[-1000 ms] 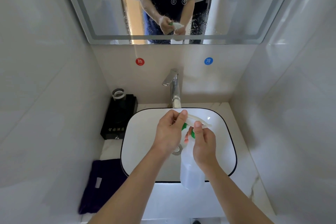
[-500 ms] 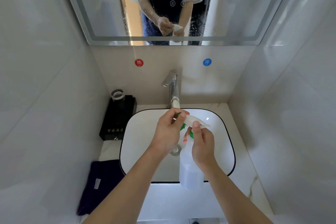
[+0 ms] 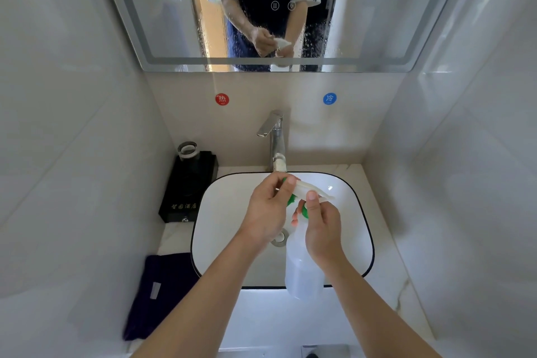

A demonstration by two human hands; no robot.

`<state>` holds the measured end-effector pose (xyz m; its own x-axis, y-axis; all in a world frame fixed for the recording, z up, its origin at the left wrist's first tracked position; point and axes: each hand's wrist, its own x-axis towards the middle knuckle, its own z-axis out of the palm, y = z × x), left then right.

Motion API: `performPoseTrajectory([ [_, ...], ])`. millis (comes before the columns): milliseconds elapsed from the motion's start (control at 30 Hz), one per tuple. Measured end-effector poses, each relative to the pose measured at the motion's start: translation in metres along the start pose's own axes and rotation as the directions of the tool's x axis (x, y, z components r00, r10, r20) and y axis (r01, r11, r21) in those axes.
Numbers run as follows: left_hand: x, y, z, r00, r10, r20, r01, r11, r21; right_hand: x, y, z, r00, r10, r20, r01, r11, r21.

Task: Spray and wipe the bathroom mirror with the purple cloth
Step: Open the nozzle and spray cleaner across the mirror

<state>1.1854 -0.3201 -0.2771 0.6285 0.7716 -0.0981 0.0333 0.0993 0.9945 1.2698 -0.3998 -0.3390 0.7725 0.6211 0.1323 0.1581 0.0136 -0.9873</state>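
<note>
Over the sink point(image 3: 360, 212) I've got the spray bottle point(image 3: 302, 267): my right hand point(image 3: 322, 229) grips its neck, my left hand point(image 3: 267, 212) pinches the nozzle end. Barely anything's moved in the last second, so I'm guessing I'm still fiddling with the nozzle. Mirror point(image 3: 261, 9) already has droplets on it. Purple cloth point(image 3: 159, 293) sits untouched, near left. Readable: red 热 sticker point(image 3: 222, 99), blue 冷 sticker point(image 3: 329, 98).
</note>
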Motion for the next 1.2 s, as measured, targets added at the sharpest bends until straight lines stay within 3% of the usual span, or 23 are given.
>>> performPoseTrajectory([
  [600, -0.0052, -0.002, -0.0018, 1.0, 0.011, -0.003, -0.011, 0.998, -0.061, -0.002, -0.0007, 0.0003, 1.0, -0.008, 0.003, 0.008, 1.0, -0.004],
  [1200, -0.0043, -0.0039, -0.0075, 1.0, -0.014, 0.021, 0.013, 1.0, 0.021, -0.0013, 0.0004, 0.0017, 1.0, 0.011, -0.008, -0.011, 1.0, 0.004],
])
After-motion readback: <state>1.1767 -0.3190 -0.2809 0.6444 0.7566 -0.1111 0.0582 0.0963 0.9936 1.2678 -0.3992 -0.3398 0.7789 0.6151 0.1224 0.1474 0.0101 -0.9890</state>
